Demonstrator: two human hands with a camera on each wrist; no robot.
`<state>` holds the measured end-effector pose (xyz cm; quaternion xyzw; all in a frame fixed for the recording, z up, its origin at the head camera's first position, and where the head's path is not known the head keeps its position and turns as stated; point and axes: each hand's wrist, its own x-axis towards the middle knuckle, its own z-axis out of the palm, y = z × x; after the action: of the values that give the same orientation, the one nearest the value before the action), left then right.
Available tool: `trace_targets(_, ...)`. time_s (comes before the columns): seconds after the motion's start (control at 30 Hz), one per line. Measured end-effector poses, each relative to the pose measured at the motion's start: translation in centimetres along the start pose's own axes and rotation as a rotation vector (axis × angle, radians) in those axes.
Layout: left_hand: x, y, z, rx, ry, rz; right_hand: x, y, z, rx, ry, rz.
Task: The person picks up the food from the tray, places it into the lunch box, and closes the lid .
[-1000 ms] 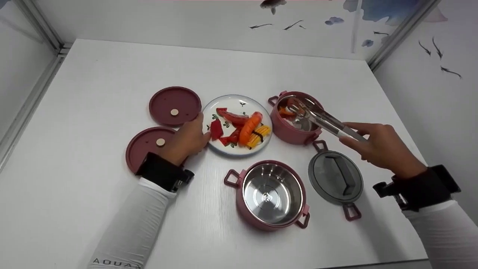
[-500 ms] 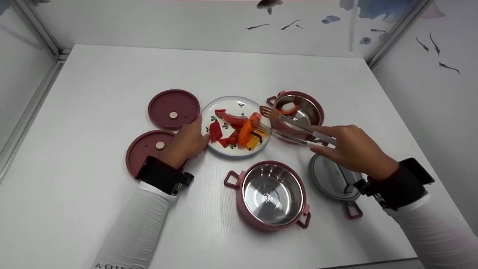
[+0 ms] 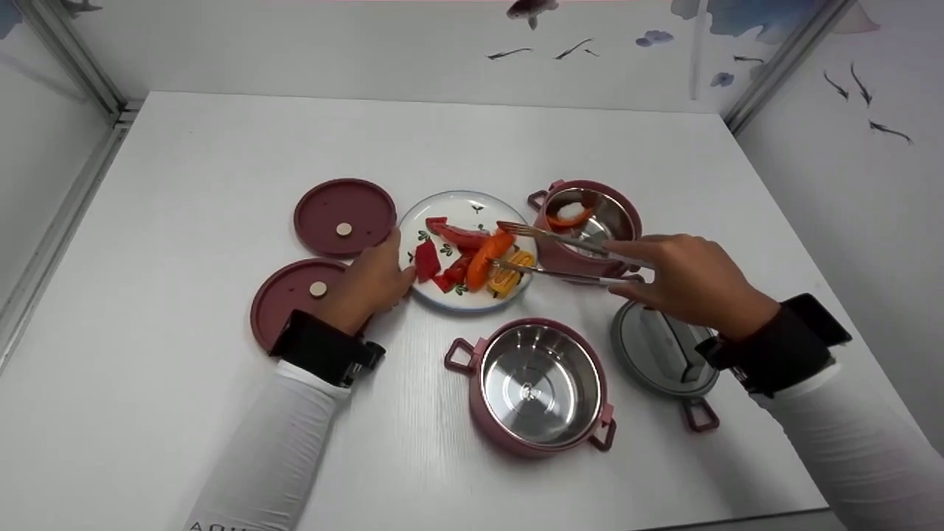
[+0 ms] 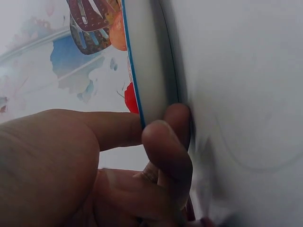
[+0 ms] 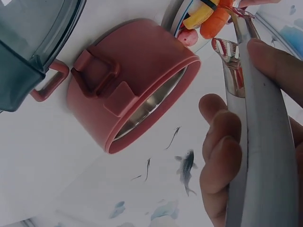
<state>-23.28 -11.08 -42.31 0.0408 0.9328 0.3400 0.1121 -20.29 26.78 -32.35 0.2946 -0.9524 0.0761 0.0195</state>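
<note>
My left hand (image 3: 375,279) pinches the near-left rim of a white plate (image 3: 461,203) with a blue edge, fingers curled round it in the left wrist view. Several pieces of food lie on the plate: a red flat piece (image 3: 426,262), other red pieces, an orange long piece (image 3: 484,267) and a yellow piece (image 3: 510,276) with a dark band. My right hand (image 3: 697,284) grips metal tongs (image 5: 267,127). Their jaws are spread over the plate's right side, tips around the orange and yellow pieces, with nothing clamped. An orange piece with a white side (image 3: 571,214) lies in the back pink pot (image 5: 137,66).
A second pink pot (image 3: 479,405) with a steel inside stands in front. Right of it lies a grey lid (image 3: 641,346) with pink handles, partly under my right hand. Two dark red discs (image 3: 332,206) with beige knobs lie at left. Walls enclose the back and sides.
My right hand has moved left, bringing the tongs from inside the back pot to over the plate; the jaws have spread, leaving the orange-and-white piece in the pot. My left hand stays on the plate.
</note>
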Motion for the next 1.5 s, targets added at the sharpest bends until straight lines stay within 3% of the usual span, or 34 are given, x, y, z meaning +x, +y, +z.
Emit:
trace_targets(0.23, -0.3, -0.2, -0.1, -0.006, 0.003, 0.002, 1.2, 0.0, -0.1, -0.060, 0.027, -0.037)
trace_targets(0.53, -0.1, 0.0, 0.4, -0.023, -0.024, -0.034, 1.3, 0.7, 0.5, -0.106, 0.002, 0.015)
trace_targets(0.67, -0.2, -0.1, 0.4, -0.016, -0.031, -0.046, 1.6, 0.8, 0.6, -0.133, 0.043, -0.063)
trace_targets(0.8, -0.1, -0.1, 0.2, 0.010, 0.008, -0.017, 2.1, 0.7, 0.1, -0.182, 0.128, -0.178)
trace_targets(0.93, 0.0, 0.0, 0.1, 0.012, 0.006, -0.012, 2.8, 0.1, -0.9, -0.283, 0.177, -0.257)
trace_targets(1.23, 0.1, 0.0, 0.2, -0.012, -0.003, -0.020, 5.0, -2.4, -3.1, -0.525, 0.135, -0.375)
trace_targets(1.5, -0.1, -0.1, 0.4, -0.024, -0.010, -0.024, 5.5, -2.7, -2.8, -0.551, 0.097, -0.416)
